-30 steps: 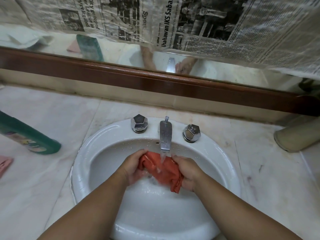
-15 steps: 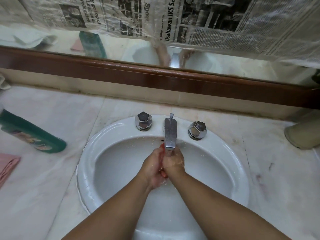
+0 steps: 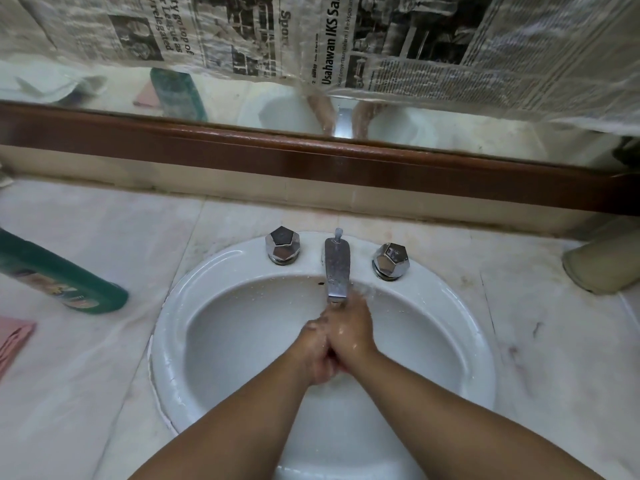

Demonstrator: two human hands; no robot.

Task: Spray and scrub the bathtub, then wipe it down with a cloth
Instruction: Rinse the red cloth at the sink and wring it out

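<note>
While the left hand (image 3: pixel 313 353) and right hand (image 3: pixel 351 329) press together under the tap (image 3: pixel 336 268) at the sink's (image 3: pixel 166 337) back edge, probably rinsing an unseen cloth, wringing comes next.

glossy white sink (image 3: pixel 194 341) – chrome tap (image 3: pixel 336 268), marble counter (image 3: pixel 554 358)
</note>
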